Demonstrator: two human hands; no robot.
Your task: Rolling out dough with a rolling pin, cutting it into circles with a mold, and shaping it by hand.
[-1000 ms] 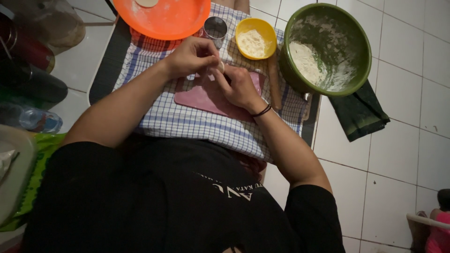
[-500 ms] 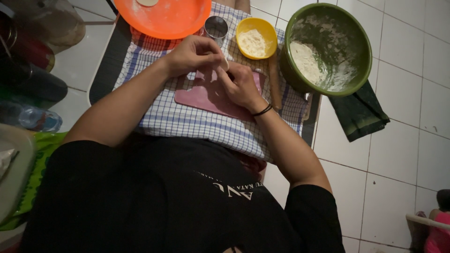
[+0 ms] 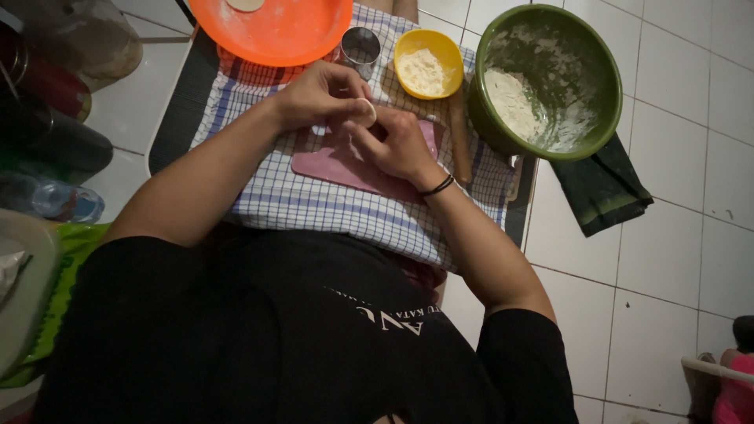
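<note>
Both hands meet over the pink board [image 3: 345,166], which lies on a blue-and-white checked cloth [image 3: 314,204]. Between them sits a small pale piece of dough [image 3: 367,112], just above the board's top edge.

That dough looks light, soft and pliable, probably a little tacky, and it should tear or squash under a hard pinch. The safest hold appears to be along its rim, with light fingertip pressure and support underneath.

The left hand [image 3: 318,96] comes in from 9 o'clock, its fingers [image 3: 345,82] curled well in, nearly closed, pinching the near edge of the dough. The right hand [image 3: 397,145] comes up from 5 o'clock, a dark band [image 3: 437,187] on its wrist, fingers also bent close together and pressed against the dough's lower side. How much of the piece each hand covers is hard to tell; most of it is hidden behind knuckles.

Around the hands: at 12 o'clock a small metal cup [image 3: 360,47]; at 1 o'clock a yellow bowl [image 3: 444,49] holding white flour; at 2 o'clock a large green bowl [image 3: 585,47] dusted with flour; at 11 o'clock an orange plate [image 3: 275,35]. A wooden rolling pin [image 3: 459,137] lies just beside the board at 3 o'clock, and a dark green cloth [image 3: 601,188] rests on the tiled floor [image 3: 675,259] beyond it.
</note>
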